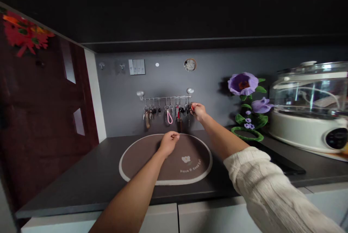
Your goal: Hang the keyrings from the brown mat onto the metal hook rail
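A metal key rack (164,98) hangs on the grey wall with several bunches of keys (166,112) on its hooks. My right hand (198,111) reaches to the rack's right end and pinches a small red key tag (192,108) there. My left hand (169,142) hovers above the oval brown mat (136,158), fingers curled in a loose pinch; what it holds, if anything, is too small to make out. A cream knitted sleeve covers my right upper arm.
A purple artificial flower (244,84) with green leaves stands right of the rack. A white appliance with a clear lid (310,106) sits far right on the dark counter (81,178). A dark red door (40,109) fills the left; a wall switch (137,66) sits above.
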The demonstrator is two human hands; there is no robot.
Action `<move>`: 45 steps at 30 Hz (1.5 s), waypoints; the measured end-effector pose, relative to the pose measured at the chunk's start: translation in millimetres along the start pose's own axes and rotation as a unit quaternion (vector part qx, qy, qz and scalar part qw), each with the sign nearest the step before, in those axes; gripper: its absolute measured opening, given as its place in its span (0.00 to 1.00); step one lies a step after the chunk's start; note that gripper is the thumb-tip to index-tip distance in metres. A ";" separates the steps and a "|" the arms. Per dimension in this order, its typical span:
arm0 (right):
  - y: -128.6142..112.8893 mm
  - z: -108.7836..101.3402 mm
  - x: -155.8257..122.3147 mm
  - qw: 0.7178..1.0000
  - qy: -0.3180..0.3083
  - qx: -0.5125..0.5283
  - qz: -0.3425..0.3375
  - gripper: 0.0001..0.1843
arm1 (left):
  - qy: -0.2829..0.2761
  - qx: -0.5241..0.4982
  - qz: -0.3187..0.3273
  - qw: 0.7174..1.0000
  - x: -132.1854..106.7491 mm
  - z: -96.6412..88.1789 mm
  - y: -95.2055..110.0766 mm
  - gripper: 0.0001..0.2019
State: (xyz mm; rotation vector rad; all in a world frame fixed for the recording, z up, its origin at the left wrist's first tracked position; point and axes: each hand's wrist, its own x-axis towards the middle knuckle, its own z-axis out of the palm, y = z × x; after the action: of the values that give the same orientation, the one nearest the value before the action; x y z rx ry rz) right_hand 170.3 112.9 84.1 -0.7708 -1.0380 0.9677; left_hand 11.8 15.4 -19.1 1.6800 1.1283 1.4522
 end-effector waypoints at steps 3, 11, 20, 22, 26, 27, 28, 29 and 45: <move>2.9 -2.3 -2.7 1.000 0.012 -0.001 0.027 0.03 | 0.001 -0.009 0.001 1.000 0.3 -0.6 -0.7 0.07; 9.7 -8.9 -19.0 0.998 0.015 0.010 0.063 0.04 | 0.023 -0.030 -0.014 0.999 -1.7 -1.7 6.8 0.06; 12.3 -16.1 -76.5 0.984 0.095 0.015 0.150 0.05 | 0.042 -0.076 -0.041 0.995 -6.3 -5.7 11.9 0.10; 9.8 -11.2 -98.0 0.989 0.054 -0.001 0.139 0.03 | 0.047 -0.082 -0.040 0.995 -10.9 -7.9 14.1 0.15; 3.5 4.3 -141.4 0.996 -0.041 -0.050 0.056 0.15 | 0.032 -0.073 0.002 0.997 -26.4 -19.8 26.9 0.29; 2.1 7.8 -150.8 0.996 -0.065 -0.063 0.025 0.20 | 0.021 -0.063 0.021 0.998 -31.8 -24.9 31.9 0.33; 0.9 10.6 -159.4 0.993 -0.089 -0.077 -0.009 0.26 | 0.008 -0.051 0.046 0.998 -37.6 -30.7 37.4 0.36; 0.0 12.5 -167.1 0.988 -0.117 -0.092 -0.042 0.30 | 0.002 -0.036 0.070 0.997 -43.9 -37.1 42.9 0.40; 8.4 -1.2 -226.4 0.920 -0.260 -0.213 -0.200 0.41 | -0.047 0.069 0.144 0.986 -116.7 -87.4 53.6 0.48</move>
State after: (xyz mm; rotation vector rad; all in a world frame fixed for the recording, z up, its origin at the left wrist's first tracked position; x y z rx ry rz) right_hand 125.3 -91.9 -1.5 -0.6183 -1.8355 0.5997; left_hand -65.9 -118.5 -6.0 2.0545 0.9838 1.4759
